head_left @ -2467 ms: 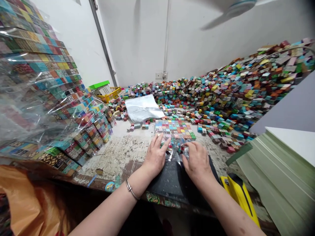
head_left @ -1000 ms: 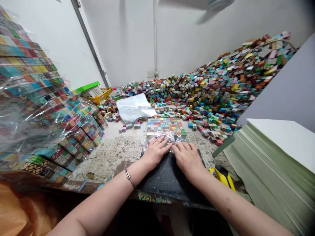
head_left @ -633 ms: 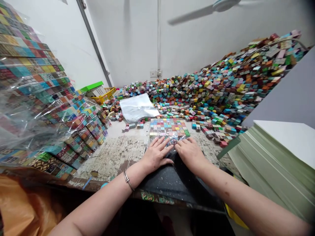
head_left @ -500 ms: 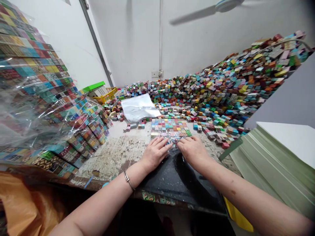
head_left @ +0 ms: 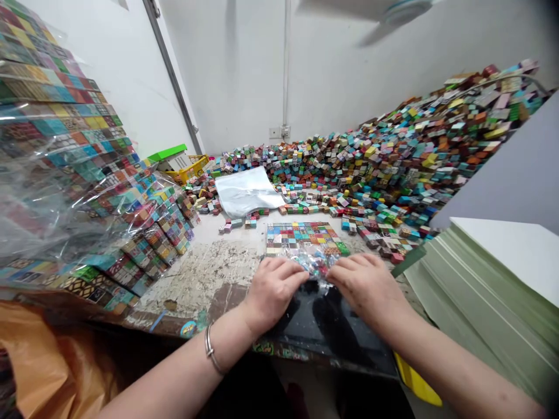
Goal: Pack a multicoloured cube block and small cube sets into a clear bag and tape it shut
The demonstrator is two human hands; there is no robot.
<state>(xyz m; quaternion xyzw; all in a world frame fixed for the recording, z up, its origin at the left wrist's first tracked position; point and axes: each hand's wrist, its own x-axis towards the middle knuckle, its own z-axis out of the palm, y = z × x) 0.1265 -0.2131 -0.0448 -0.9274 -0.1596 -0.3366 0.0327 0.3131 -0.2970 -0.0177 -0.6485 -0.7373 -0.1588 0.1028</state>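
A flat block of small patterned boxes [head_left: 303,234], laid in rows, sits in front of my hands. Crumpled clear plastic film [head_left: 318,259] lies at its near edge, and whether it is a bag I cannot tell. My left hand [head_left: 277,285], below a metal bangle, is closed with its fingers on the left of the film. On the other side, my right hand [head_left: 367,285] grips the film with bent fingers. Under both hands is a dark, shiny board [head_left: 325,326] at the table's front edge.
Loose little boxes [head_left: 371,157] are heaped along the wall, highest at right. Plastic-wrapped stacks of boxes [head_left: 78,157] rise at left. A white plastic sheet [head_left: 248,191] lies behind the block. Pale green sheets [head_left: 476,302] are stacked at right; a yellow basket [head_left: 190,169] stands behind.
Both hands have moved nearer to me and slightly apart, their fingers now bent on the film. The block of boxes has slid towards me, and more crumpled film shows.
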